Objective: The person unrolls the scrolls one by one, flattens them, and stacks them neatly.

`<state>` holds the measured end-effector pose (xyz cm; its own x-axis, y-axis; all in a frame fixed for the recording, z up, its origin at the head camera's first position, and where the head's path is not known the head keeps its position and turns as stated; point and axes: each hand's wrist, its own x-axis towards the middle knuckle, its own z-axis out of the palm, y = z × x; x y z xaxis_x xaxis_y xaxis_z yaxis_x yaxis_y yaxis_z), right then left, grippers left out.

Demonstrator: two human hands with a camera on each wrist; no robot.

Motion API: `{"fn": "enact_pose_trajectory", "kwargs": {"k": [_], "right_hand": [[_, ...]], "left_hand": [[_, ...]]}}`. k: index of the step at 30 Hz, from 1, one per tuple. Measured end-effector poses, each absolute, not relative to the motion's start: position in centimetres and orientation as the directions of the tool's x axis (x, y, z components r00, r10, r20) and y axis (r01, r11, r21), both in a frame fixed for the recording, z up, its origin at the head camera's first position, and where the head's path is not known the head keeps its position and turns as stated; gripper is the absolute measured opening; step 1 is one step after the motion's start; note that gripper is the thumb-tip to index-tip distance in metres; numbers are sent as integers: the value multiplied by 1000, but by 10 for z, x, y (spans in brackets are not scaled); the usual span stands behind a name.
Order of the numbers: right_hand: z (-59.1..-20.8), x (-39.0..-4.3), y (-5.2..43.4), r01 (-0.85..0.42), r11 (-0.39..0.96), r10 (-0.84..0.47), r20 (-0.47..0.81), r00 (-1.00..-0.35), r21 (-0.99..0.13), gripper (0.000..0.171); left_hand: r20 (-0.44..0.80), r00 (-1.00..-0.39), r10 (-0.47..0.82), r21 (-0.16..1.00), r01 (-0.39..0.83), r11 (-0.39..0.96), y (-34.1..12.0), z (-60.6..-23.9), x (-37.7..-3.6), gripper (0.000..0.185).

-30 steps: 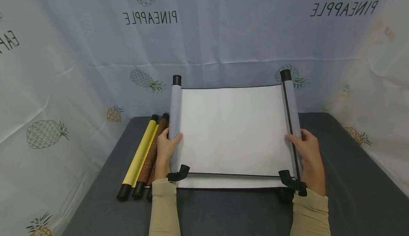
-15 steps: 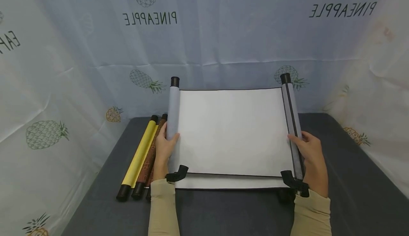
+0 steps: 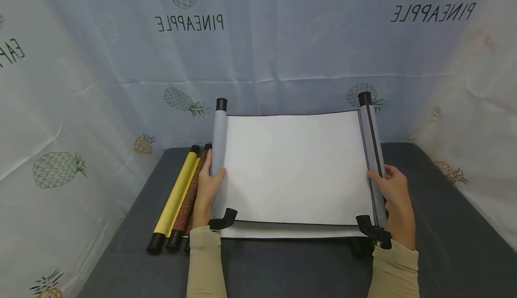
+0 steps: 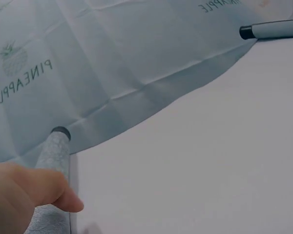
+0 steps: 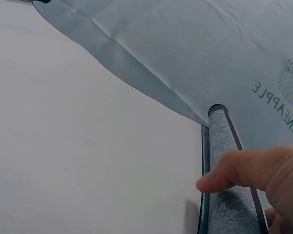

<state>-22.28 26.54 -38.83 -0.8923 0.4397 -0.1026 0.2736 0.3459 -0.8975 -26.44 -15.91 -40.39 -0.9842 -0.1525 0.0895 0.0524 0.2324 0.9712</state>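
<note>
A blank white scroll (image 3: 296,168) is stretched between two grey-blue patterned rollers with black end caps. My left hand (image 3: 207,188) holds the left roller (image 3: 220,141), thumb over its inner side. On the other side my right hand (image 3: 396,195) grips the right roller (image 3: 370,141), along which a dark stripe runs. In the left wrist view my left thumb (image 4: 58,192) lies across the roller beside the white sheet. My right thumb (image 5: 219,178) presses over the flower-patterned roller in the right wrist view. Both hands' other fingers are mostly hidden behind the rollers.
Left of my left hand lie yellow scrolls (image 3: 176,195) and brown patterned scrolls (image 3: 190,195) with black ends on the dark grey table (image 3: 291,266). Another white strip (image 3: 291,231) shows below the held sheet. A pineapple-print curtain (image 3: 282,42) stands behind and at both sides.
The right roller has shifted slightly right and turned, its dark stripe moving across it. The left roller has shifted slightly left. The white span between them is a little wider.
</note>
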Motion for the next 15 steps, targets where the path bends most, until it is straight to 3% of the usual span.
{"fn": "enact_pose_trajectory", "kwargs": {"k": [7,15], "right_hand": [[-383,-223,273,302,389,451,-106,-886,-870,72],[-378,-227,277,264,417,437,-63,-897,-870,67]], "left_hand": [[123,-983,-139,967,87,241,-158,-403,-265,94],[144,-978,-149,962,103,251,-160,-405,-267,97]]}}
